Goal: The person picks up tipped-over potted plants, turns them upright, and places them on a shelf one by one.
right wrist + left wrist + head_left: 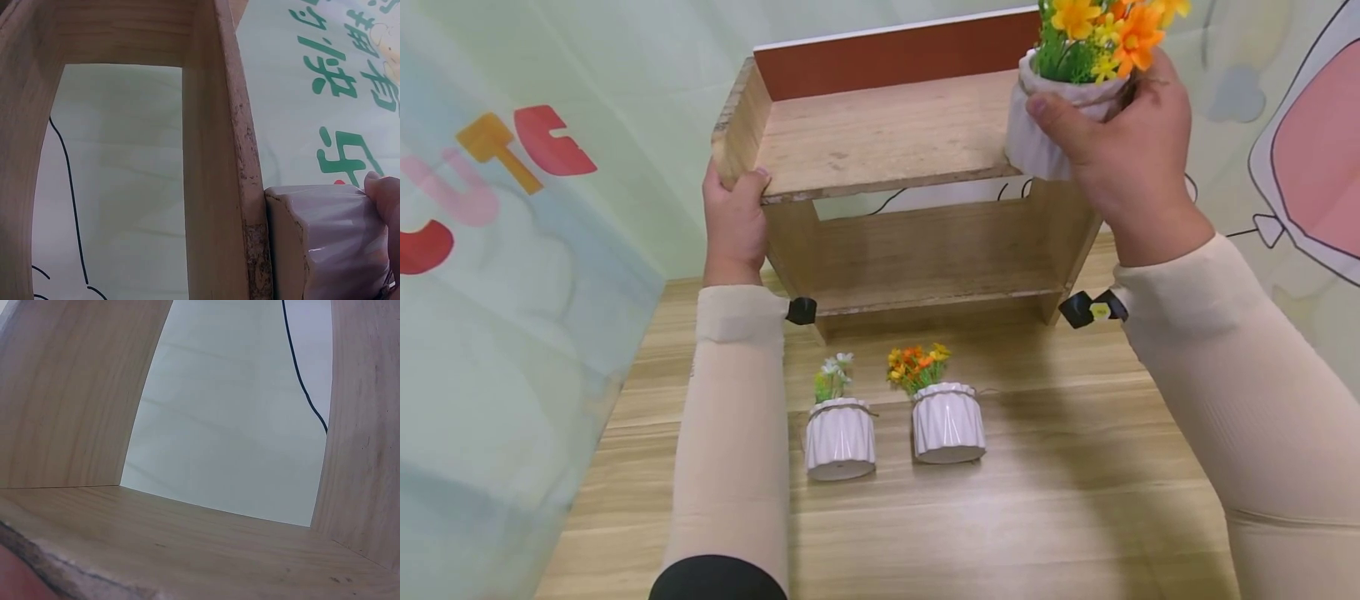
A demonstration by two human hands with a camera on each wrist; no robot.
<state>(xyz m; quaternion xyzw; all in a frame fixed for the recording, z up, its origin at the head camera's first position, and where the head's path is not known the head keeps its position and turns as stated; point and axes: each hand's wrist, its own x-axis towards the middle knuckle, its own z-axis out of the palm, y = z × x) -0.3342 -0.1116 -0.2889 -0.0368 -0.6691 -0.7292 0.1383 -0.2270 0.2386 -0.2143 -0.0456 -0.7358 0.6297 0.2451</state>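
Head view: right hand [1123, 137] grasping flower pot [1037, 125] at wooden shelf's [880, 133] top right corner; left hand [733, 217] clutching left front edge. Wrist views: pot [325, 244] touching shelf edge [240, 187]. Placing step, probably; next, lowering pot squarely onto the board.

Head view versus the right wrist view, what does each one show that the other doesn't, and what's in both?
Only the head view shows the left hand gripping the left front corner of the wooden shelf, the two white pots of flowers standing on the table, and the orange and yellow flowers in the held pot. Only the right wrist view shows green lettering on the backdrop and the shelf's chipped edge up close. Both show the shelf, a black cable behind it, and the right hand holding a white pot at the shelf's edge.
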